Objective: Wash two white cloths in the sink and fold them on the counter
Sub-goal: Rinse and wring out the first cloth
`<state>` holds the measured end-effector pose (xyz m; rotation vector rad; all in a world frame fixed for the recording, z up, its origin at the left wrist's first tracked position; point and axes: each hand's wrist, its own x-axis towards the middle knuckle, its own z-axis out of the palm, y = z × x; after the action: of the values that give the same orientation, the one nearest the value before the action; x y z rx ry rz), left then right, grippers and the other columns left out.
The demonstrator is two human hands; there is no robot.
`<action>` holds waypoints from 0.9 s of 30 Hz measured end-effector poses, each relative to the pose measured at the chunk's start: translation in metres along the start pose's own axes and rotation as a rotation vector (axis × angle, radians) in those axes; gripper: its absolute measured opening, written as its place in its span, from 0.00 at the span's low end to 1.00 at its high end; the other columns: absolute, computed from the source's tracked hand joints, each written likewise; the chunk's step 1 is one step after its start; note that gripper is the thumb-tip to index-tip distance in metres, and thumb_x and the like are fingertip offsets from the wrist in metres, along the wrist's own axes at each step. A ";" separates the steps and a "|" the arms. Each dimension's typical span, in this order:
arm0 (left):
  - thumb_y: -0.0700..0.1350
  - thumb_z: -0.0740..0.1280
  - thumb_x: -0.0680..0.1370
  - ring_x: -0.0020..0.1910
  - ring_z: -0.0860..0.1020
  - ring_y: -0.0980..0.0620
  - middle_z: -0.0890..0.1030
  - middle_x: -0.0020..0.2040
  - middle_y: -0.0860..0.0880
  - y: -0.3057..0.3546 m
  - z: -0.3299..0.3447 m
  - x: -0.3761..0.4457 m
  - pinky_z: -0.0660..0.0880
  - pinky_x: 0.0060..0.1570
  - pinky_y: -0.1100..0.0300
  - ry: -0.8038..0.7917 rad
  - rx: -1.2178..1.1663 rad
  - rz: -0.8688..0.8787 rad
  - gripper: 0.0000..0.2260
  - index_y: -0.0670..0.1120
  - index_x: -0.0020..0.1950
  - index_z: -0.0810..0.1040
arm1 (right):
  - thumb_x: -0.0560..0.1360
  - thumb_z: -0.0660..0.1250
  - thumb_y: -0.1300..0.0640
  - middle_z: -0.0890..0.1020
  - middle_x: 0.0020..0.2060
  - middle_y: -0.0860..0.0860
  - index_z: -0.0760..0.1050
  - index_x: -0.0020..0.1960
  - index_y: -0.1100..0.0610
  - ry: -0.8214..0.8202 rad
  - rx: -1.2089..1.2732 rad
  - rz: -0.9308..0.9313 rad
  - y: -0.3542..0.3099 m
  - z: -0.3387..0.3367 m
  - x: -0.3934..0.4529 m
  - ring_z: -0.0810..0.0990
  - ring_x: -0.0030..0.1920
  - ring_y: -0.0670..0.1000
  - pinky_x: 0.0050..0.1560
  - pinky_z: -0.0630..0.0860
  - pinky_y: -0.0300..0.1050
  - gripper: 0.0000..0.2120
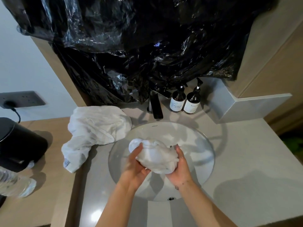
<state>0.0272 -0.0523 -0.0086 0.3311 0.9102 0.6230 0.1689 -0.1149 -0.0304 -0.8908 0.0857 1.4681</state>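
Both the left hand [136, 163] and right hand [179, 167] are clenching the first white cloth [155, 158] between their fingers over the sink [203, 140], washing underway, while the second cloth [93, 130], beyond the left fingers, is lying unfolded on the counter [246, 153].

Bench [237, 153] open at 3 o'clock of sink [208, 145]; faucet [156, 107], two bottles [185, 102] obstruct 12 o'clock; crumpled cloth [95, 128] obstructs 10 o'clock.
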 end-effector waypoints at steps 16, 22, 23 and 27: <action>0.49 0.66 0.80 0.44 0.80 0.46 0.81 0.45 0.43 -0.034 0.010 0.035 0.78 0.46 0.51 0.509 0.468 0.093 0.10 0.42 0.48 0.76 | 0.63 0.71 0.62 0.78 0.40 0.59 0.73 0.46 0.62 -0.080 -0.485 -0.157 -0.077 -0.010 -0.012 0.79 0.42 0.56 0.40 0.77 0.44 0.13; 0.41 0.69 0.77 0.52 0.81 0.38 0.84 0.51 0.39 -0.018 0.036 0.010 0.76 0.56 0.46 0.350 0.344 0.335 0.10 0.38 0.56 0.80 | 0.64 0.74 0.60 0.82 0.44 0.54 0.73 0.49 0.58 -0.082 -0.560 -0.149 -0.098 -0.036 -0.011 0.82 0.44 0.50 0.41 0.78 0.39 0.16; 0.40 0.69 0.77 0.55 0.81 0.39 0.83 0.54 0.39 -0.013 0.044 0.004 0.75 0.59 0.46 0.294 0.284 0.341 0.13 0.39 0.60 0.79 | 0.64 0.74 0.60 0.82 0.45 0.53 0.74 0.48 0.57 -0.073 -0.603 -0.163 -0.099 -0.040 -0.010 0.81 0.45 0.49 0.40 0.77 0.37 0.15; 0.42 0.66 0.75 0.59 0.80 0.39 0.82 0.58 0.38 0.003 0.079 -0.016 0.77 0.58 0.49 0.105 0.248 0.368 0.17 0.39 0.62 0.76 | 0.69 0.74 0.70 0.80 0.48 0.55 0.73 0.46 0.61 -0.088 -0.742 -0.202 -0.099 -0.060 0.001 0.80 0.50 0.52 0.44 0.77 0.37 0.11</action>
<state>0.0834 -0.0608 0.0483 0.7047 1.0390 0.8731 0.2828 -0.1339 -0.0265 -1.3754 -0.6355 1.3510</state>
